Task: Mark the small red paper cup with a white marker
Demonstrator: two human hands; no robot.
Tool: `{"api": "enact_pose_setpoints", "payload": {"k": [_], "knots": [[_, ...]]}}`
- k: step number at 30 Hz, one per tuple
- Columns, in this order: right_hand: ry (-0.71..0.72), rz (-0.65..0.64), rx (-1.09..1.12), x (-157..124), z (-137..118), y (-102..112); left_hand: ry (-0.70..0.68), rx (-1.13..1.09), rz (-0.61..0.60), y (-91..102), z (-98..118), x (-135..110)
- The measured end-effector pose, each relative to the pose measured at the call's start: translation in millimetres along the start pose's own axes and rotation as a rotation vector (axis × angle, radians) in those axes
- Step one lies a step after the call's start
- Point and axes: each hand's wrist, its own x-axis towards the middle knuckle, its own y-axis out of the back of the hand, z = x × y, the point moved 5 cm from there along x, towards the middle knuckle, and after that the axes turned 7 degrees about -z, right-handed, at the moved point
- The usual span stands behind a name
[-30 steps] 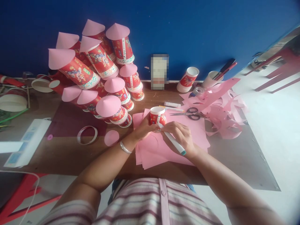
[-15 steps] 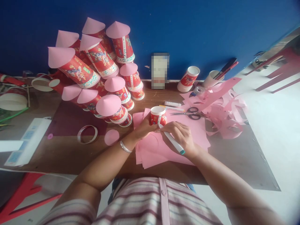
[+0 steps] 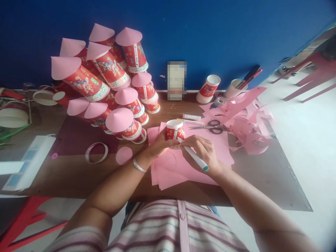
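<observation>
My left hand [image 3: 159, 145] is closed around a red patterned paper cup [image 3: 175, 130], its white rim facing up. In my right hand [image 3: 203, 149] is a white marker pen [image 3: 195, 158] with a green end, its tip against the lower part of the cup. Both hands are above a stack of pink paper sheets [image 3: 168, 175] on the brown table. Just beyond them lie black-handled scissors [image 3: 215, 127], a slim orange-and-white pen [image 3: 194, 122] and a white cap-like tube [image 3: 191, 117].
Red cups with pink paper cones [image 3: 120, 120] stand stacked at the left. Pink scraps [image 3: 249, 122], a tape roll [image 3: 220, 101], a pen holder [image 3: 233, 89] and another red cup [image 3: 210, 88] are at the right. A paper ring [image 3: 96, 153] and a pink disc [image 3: 124, 155] lie left.
The view has shifted slightly, so most of the scene sits a little lower and further left. Both hands keep their hold on the cup and marker pen.
</observation>
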Motion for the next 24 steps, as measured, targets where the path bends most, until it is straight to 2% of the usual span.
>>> {"api": "enact_pose_setpoints", "payload": {"k": [7,15,24], "knots": [[-0.004,0.024,0.005,2,1,5,-0.030,-0.055,-0.024,3.8,-2,-1],[-0.043,0.070,-0.025,3,3,8,0.004,-0.111,0.002,5.0,-4,-3],[-0.052,0.089,-0.046,4,3,11,0.002,-0.138,-0.021,8.1,-7,-3]]}}
